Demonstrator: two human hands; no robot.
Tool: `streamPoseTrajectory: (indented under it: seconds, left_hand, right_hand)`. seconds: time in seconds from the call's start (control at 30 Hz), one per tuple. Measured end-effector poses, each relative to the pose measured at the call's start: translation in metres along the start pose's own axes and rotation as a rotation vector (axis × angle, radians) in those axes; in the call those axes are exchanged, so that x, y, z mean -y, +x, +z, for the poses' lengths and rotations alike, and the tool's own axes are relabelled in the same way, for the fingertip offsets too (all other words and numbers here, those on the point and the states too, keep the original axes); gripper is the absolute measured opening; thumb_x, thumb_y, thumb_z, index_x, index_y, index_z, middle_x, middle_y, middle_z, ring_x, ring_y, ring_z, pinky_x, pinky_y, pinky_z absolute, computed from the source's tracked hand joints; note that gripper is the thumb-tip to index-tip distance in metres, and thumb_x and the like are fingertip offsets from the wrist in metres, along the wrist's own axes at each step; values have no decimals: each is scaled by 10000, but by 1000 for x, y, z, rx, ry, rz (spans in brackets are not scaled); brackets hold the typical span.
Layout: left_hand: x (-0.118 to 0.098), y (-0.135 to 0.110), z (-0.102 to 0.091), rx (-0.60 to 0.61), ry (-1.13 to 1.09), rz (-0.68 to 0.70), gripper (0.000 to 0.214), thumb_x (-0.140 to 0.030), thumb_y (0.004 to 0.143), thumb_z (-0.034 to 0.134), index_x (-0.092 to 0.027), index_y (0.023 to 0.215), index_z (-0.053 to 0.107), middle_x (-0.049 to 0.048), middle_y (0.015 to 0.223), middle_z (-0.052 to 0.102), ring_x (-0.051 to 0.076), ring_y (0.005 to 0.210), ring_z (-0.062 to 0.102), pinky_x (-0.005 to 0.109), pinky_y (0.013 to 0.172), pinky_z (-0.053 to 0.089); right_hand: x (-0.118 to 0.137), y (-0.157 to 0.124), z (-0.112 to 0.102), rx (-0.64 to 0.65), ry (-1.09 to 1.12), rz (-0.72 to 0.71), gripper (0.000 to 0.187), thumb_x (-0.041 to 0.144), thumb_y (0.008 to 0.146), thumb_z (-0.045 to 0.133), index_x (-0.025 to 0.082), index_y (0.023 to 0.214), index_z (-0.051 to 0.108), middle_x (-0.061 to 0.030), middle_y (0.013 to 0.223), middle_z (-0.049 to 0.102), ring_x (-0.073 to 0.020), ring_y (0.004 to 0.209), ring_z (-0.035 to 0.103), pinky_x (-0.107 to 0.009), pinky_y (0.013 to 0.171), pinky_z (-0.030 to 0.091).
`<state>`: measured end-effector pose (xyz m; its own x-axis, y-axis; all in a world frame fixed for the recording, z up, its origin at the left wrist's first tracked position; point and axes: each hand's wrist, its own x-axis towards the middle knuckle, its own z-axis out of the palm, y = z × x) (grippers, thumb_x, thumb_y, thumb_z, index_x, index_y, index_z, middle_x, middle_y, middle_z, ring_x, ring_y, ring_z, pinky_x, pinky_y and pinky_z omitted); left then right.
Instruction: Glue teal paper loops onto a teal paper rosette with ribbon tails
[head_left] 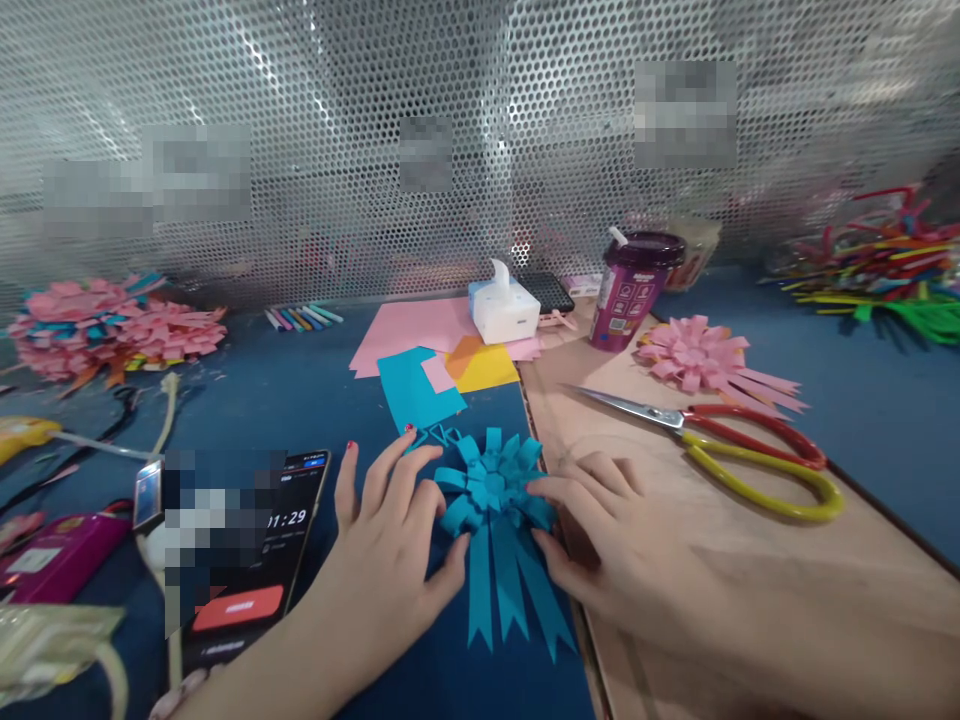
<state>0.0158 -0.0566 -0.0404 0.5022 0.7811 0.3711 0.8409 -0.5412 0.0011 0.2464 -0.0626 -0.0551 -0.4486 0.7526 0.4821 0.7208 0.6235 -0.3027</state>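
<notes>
"What are the hands doing on your feed?"

"From my remote seat I see the left hand spread wide, thumb and fingertips at the left loops of the blue paper rosette; I see no firm hold there; the right hand is half curled, index finger and thumb parted at the right loops; whether it pinches one, I cannot tell."

"And the rosette; where is it?"

"Between both hands, on the blue tabletop, beside the edge of the tan board; its notched tails point toward the wearer."

"Anything near it?"

"I have scissors on the board, beyond the right hand, with a pink rosette just behind them; blue paper lies ahead of the left hand; a phone reading 1:29 at the end of its display lies to its left."
</notes>
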Motion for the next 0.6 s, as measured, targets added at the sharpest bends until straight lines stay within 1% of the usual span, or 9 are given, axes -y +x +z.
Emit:
streamPoseTrajectory:
  seconds: [0.13,0.23,0.33,0.43,0.53,0.6]
  left_hand:
    - [-1,0,0,21,-12,-6,127,-307,836,495,-198,771,498,101,1238,516,310,1306,328,634,1090,89]
    - [-1,0,1,22,-18,-7,130,-295,845,493,-196,762,498,97,1233,517,305,1303,335,632,1090,87]
    - [0,0,1,17,-18,-12,134,-301,851,503,-193,771,509,97,1233,518,307,1299,343,634,1089,85]
    - [-1,0,-1,-10,-16,3,130,-320,838,528,-190,845,540,110,1263,499,318,1299,337,636,1088,93]
    - [-4,1,-3,-41,-36,54,146,-309,839,547,-196,927,570,105,1310,477,315,1309,331,624,1098,97]
    - [-6,1,-4,-64,-50,96,112,-277,850,549,-212,929,594,84,1313,489,304,1310,340,616,1106,93]
  right_hand:
    - [0,1,0,-7,21,-30,227,155,829,550,191,1053,545,-43,885,616,-220,873,483,-364,740,341]
    - [0,1,0,0,25,-44,239,174,827,560,185,1066,553,-50,893,615,-215,866,490,-361,734,354]
    - [0,0,0,-28,-3,-52,239,194,827,562,184,1066,573,-76,965,614,-229,901,497,-373,744,379]
    - [1,-3,2,-59,-83,-117,225,191,830,558,209,1049,610,-96,1080,596,-249,966,497,-390,770,404]
    - [1,-8,6,-80,-174,-197,243,202,817,572,233,1050,634,-85,1218,562,-280,1072,480,-428,821,403]
    - [0,-10,9,-80,-214,-229,241,228,818,576,230,1050,640,-79,1285,537,-297,1134,458,-448,848,394]
